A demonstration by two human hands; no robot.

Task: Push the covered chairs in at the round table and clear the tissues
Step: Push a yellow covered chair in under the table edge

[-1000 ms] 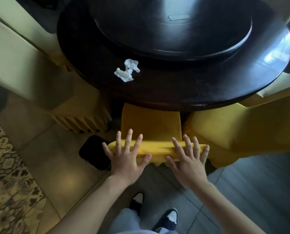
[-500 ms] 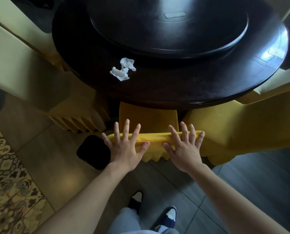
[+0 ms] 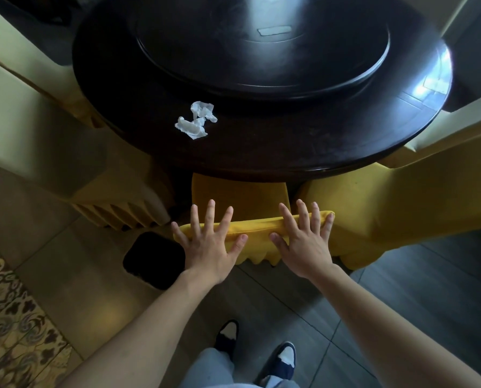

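A yellow-covered chair (image 3: 257, 228) stands right in front of me, its seat partly under the dark round table (image 3: 261, 141). My left hand (image 3: 210, 247) lies flat on the left end of the chair's top edge, fingers spread. My right hand (image 3: 303, 245) presses flat on the right end, fingers also spread. Neither hand grips anything. Two crumpled white tissues (image 3: 196, 120) lie on the table's near left part, beyond the chair. Another yellow-covered chair (image 3: 401, 208) stands at the right, and a pale covered chair (image 3: 52, 152) at the left.
A raised dark turntable (image 3: 261, 46) fills the table's middle. A black square object (image 3: 154, 260) sits on the tiled floor left of the chair. A patterned carpet (image 3: 7, 326) covers the floor at far left. My shoes (image 3: 256, 348) stand below.
The chair has slid further under the table with both flat hands following it forward. The tissues have not moved.
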